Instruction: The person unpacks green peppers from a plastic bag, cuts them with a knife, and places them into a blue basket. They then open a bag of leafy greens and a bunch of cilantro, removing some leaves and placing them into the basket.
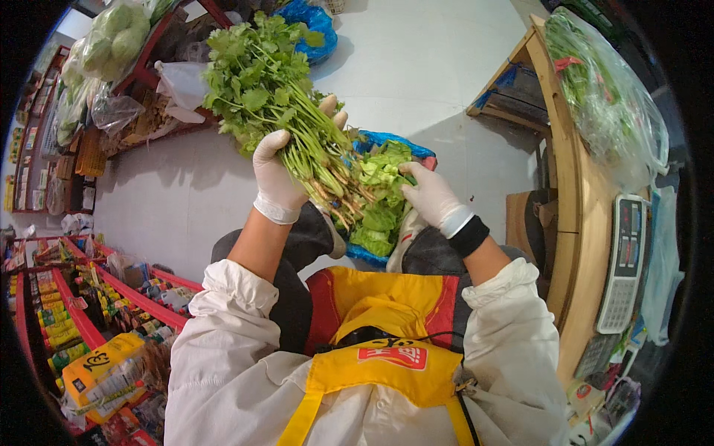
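Note:
My left hand (281, 178), in a white glove, is closed around the stems of a large bunch of leafy cilantro (262, 83). Its leaves point up and left, and its pale roots hang down to the right. My right hand (432, 192), gloved too and with a black wristband, has its thumb and fingers at the edge of green lettuce leaves (379, 228); whether it grips them I cannot tell. The lettuce lies in a blue plastic bag (421, 149) on the floor between my feet. The cilantro roots overlap the lettuce.
On the right, a wooden counter (585, 223) bears a digital scale (622, 265) and bagged greens (602, 95). Another blue bag (321, 33) sits ahead on the floor. Bagged round vegetables (114, 42) are at upper left, above red-framed shelves; bottled goods (61, 318) stand at lower left.

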### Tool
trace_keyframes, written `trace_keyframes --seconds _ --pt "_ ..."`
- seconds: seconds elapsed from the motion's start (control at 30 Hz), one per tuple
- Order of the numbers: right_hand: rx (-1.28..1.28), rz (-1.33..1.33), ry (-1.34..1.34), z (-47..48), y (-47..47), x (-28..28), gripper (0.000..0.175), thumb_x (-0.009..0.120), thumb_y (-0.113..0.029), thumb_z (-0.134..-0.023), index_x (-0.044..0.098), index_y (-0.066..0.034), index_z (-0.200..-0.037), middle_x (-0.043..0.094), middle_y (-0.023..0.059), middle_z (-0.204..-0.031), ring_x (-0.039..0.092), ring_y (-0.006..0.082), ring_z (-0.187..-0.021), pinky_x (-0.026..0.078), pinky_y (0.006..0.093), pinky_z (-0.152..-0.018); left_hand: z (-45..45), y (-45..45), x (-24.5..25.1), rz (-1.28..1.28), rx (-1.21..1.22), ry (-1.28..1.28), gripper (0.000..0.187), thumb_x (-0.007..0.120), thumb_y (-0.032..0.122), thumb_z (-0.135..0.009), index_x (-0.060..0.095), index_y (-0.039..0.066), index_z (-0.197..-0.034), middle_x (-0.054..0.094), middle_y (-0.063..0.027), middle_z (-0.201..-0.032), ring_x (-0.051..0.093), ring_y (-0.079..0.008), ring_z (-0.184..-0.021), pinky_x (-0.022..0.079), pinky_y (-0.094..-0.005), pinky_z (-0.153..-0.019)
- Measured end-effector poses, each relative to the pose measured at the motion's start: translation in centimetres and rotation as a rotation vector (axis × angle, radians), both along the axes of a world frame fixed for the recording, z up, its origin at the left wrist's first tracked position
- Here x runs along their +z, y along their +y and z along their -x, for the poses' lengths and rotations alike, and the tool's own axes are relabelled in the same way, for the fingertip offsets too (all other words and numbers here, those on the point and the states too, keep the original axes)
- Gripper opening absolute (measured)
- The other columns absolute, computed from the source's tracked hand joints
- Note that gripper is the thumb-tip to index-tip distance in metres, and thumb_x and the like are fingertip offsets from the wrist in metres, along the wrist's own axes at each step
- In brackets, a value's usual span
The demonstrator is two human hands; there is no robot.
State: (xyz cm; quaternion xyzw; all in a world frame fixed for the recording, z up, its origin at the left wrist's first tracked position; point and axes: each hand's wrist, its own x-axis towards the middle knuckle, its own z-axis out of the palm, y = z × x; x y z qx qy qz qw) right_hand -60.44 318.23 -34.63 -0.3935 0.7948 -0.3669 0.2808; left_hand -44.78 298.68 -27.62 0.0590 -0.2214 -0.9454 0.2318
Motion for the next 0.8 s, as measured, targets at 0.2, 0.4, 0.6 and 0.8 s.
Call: trace_keyframes --seconds 0.2,0.4,0.6,0.8 --pt "-0.041 0.610 -0.081 -2.2 -0.2 6.0 0.032 0.071 -0.005 -0.088 0.063 -0.0040 -0.119 0.065 0.0097 -0.094 0.061 0.0164 -0.076 0.050 0.0261 -0.073 0.3 1.5 -0.9 -0.025 -0.172 -0.067 0.080 0.061 0.026 -0.079 0.036 -0.004 -0.149 0.045 -0.0204 -0.151 0.050 -0.0365 -0.133 0.035 -0.0528 -0.118" --pt "0.093 0.619 0.064 -2.2 -0.1 7.3 0.012 0.071 -0.002 -0.086 0.065 -0.0019 -0.097 0.063 0.0078 -0.089 0.063 0.0213 -0.082 0.050 0.0304 -0.074 0.3 2.4 -1.4 -0.093 -0.272 -0.125 0.060 0.062 0.029 -0.077 0.059 0.000 -0.129 0.053 -0.0202 -0.143 0.047 -0.0374 -0.136 0.035 -0.0540 -0.116" --pt "0.047 0.424 -0.035 -0.8 1.9 6.0 0.013 0.068 0.000 -0.087 0.069 -0.0010 -0.100 0.067 0.0101 -0.098 0.064 0.0237 -0.090 0.051 0.0322 -0.081 -0.1 1.0 -1.4 -0.056 -0.292 -0.015 0.042 0.065 0.036 -0.077 0.067 0.013 -0.112 0.051 -0.0175 -0.146 0.034 -0.0413 -0.143 0.039 -0.0601 -0.112" --pt "0.038 0.372 0.278 0.8 1.5 4.6 0.021 0.066 -0.015 -0.091 0.066 -0.0031 -0.108 0.070 0.0160 -0.109 0.067 0.0344 -0.099 0.052 0.0403 -0.084 -0.2 0.7 -1.1 -0.131 -0.440 0.088 0.039 0.064 0.037 -0.080 0.064 0.016 -0.113 0.048 -0.0165 -0.149 0.031 -0.0389 -0.146 0.042 -0.0623 -0.109"
